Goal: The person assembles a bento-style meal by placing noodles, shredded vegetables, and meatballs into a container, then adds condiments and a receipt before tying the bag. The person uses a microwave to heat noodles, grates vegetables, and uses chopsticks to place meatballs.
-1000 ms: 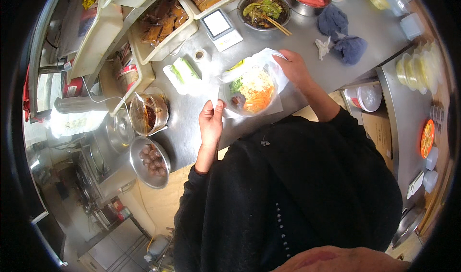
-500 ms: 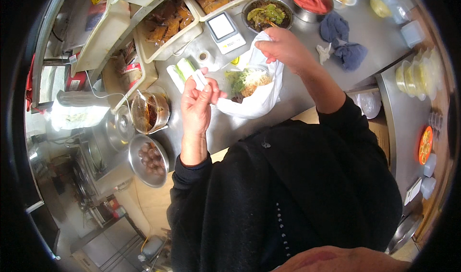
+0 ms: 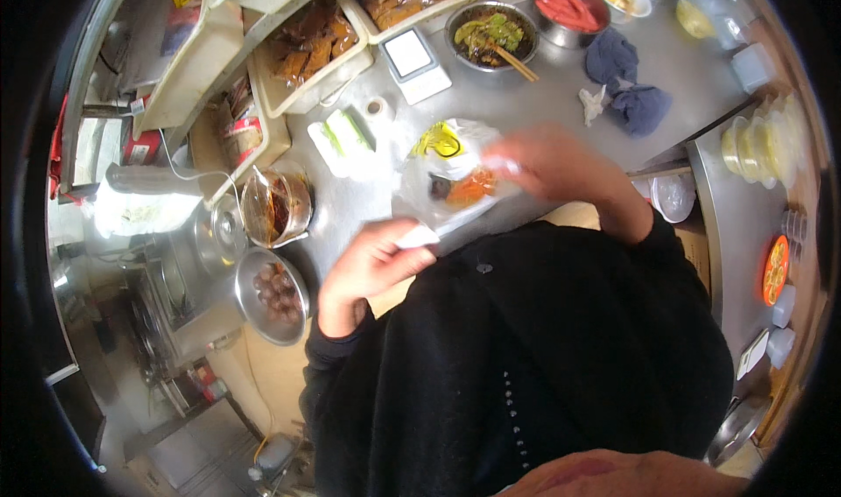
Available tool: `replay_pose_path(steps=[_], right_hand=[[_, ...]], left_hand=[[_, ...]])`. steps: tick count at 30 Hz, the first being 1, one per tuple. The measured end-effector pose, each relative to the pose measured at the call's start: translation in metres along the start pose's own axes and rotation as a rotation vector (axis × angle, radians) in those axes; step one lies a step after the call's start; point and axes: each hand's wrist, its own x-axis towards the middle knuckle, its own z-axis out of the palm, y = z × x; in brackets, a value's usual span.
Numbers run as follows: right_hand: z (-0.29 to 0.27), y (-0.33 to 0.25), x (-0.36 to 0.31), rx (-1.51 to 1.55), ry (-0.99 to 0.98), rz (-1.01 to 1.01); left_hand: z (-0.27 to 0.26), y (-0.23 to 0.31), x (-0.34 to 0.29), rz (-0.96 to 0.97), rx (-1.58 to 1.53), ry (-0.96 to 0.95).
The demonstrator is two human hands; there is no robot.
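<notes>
A thin white plastic bag (image 3: 410, 192) lies on the steel counter close to my body, its side bulging and partly see-through. Orange shredded food (image 3: 471, 187) and something dark show through it, and a bright yellow-green patch sits at its far side. My left hand (image 3: 378, 260) pinches a white edge of the bag at the near left between thumb and fingers. At the right side my right hand (image 3: 556, 171), smeared by motion, has its fingers closed on another part of the bag.
Farther back are a bowl of greens (image 3: 489, 34) with chopsticks (image 3: 517, 62), a bowl of red sticks (image 3: 568, 8), a scale (image 3: 413, 63) and a blue cloth (image 3: 639, 107). At left stand a glass pot (image 3: 277, 206) and a bowl of brown balls (image 3: 273, 295).
Both hands have come down toward my body with the bag's edges. The bag, upright and gaping before, now lies lower with its side over the food. The chopsticks in the bowl have come into view.
</notes>
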Motion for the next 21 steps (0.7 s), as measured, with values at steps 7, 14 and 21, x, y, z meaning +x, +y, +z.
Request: replay_pose_path(steps=[7,14,21], right_hand=[[-0.035,-0.022,0.078,0.139,0.505,-0.087],[-0.033,-0.017,0.079,0.229,0.422,-0.06],[-0.011,0.023,0.052,0.209,0.334,-0.057]], left_hand=[[-0.035,0.035,0.033,0.26,-0.513,0.599],[-0.013,0.03,0.018,0.25,-0.392,0.555],[0.011,-0.004,0.018,0.054,-0.506,0.549]])
